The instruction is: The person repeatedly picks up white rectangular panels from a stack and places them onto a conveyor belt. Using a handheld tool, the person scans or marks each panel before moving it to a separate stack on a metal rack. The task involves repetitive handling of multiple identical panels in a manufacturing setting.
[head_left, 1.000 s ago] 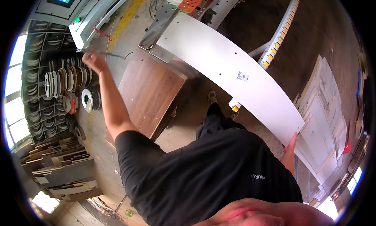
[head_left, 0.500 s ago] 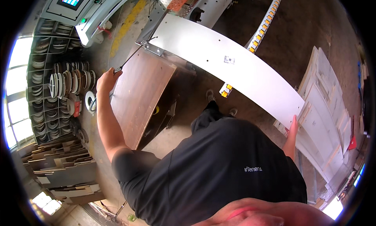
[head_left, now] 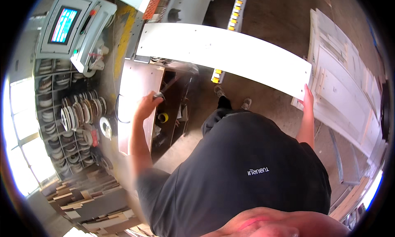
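Observation:
A long white panel (head_left: 230,48) with small drilled holes spans from the machine's edge on the left to my right hand. My right hand (head_left: 307,98) is closed on the panel's right end, with part of the fingers hidden beneath it. Over the brown cabinet (head_left: 138,78) my left hand (head_left: 147,105) is wrapped round what looks like an air blow gun (head_left: 159,96). Its thin nozzle is blurred and slants up toward the panel's near edge. A dark hose (head_left: 117,109) loops beside that hand over the cabinet's top.
A roller rail (head_left: 235,15) with yellow wheels runs under the panel. White boards (head_left: 345,85) are stacked at right. On the left stand a control box with a lit screen (head_left: 64,25) and a rack of edge-band rolls (head_left: 78,113). Yellow tape (head_left: 163,117) sits inside the cabinet.
My left hand has drawn the blow gun away from the panel's left corner, toward the right and nearer my body. My right hand stays on the panel's end. The whole view has turned.

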The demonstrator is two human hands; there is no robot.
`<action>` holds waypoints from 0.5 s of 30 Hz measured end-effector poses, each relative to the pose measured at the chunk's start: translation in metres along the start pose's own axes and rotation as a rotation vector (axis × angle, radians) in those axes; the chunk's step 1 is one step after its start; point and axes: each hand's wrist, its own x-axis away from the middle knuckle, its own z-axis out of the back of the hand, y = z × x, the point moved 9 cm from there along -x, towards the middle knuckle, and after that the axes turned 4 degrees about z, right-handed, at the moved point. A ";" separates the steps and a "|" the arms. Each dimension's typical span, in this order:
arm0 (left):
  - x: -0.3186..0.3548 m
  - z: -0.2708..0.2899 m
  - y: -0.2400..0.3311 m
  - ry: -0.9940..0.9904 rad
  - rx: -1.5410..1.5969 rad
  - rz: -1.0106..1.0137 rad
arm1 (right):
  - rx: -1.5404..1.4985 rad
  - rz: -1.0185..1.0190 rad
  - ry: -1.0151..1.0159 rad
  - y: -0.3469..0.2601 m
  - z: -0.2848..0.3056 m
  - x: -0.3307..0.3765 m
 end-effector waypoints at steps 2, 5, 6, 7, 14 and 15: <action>-0.039 -0.021 -0.051 0.180 0.224 0.082 | -0.082 0.000 -0.010 0.011 0.002 -0.009; -0.060 -0.079 -0.054 0.313 0.573 0.194 | -0.253 0.029 -0.068 0.033 0.002 -0.029; -0.054 -0.106 -0.012 0.191 0.617 0.205 | -0.274 0.019 -0.057 0.038 0.006 -0.032; -0.039 -0.131 0.032 0.082 0.573 0.173 | -0.235 -0.020 -0.083 0.034 0.003 -0.028; 0.026 -0.234 0.303 -0.190 0.219 -0.402 | -0.345 -0.045 -0.116 0.026 0.007 -0.016; 0.031 -0.235 0.325 -0.186 0.157 -0.445 | -0.365 -0.042 -0.116 0.026 0.006 -0.017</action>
